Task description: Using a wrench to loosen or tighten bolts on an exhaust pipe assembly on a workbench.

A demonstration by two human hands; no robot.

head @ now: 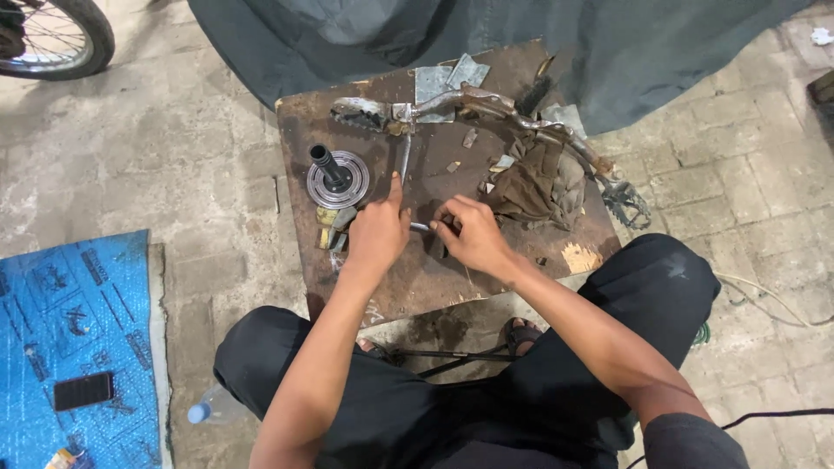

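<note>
Person sits low, knees apart in black trousers, at a stained brown square wooden board point(417, 278) laid on the paved floor.

L hand point(378, 233): index finger stretched fwd and pressed on the board, other fingers curled under, knuckles up. Sits just right of the round grey metal disc with a black splined shaft standing upright point(337, 178), not touching it.

R hand point(473, 234): thumb + forefinger pinched on a short thin shiny metal rod point(420, 227), rest of fingers loosely bent. Rod lies across the gap between both hands, low over board centre; L-hand end is hidden behind the L hand, can't tell if L grips it too.

Around them:
- long rusty bent metal footpeg bar w/ toothed pegs at both ends point(486, 108) across the far side of the board, right end hanging past the edge
- crumpled brown oily rag point(534, 178) just right of R hand, partly under the bar
- few flat grey sheet-metal offcuts point(447, 80) at far edge
- small yellowish-grey metal bits point(334, 221) between disc and L wrist
- dark grey tarp point(486, 39) covering sth behind the board
- blue printed plastic sheet point(74, 339) on floor far left, black phone-like slab point(83, 391) on it
- clear plastic bottle w/ blue cap point(208, 408) by the left knee
- spoked bike wheel point(52, 35) top-left corner
- thin black metal rods point(452, 356) on floor between the feet, sandals either side.
</note>
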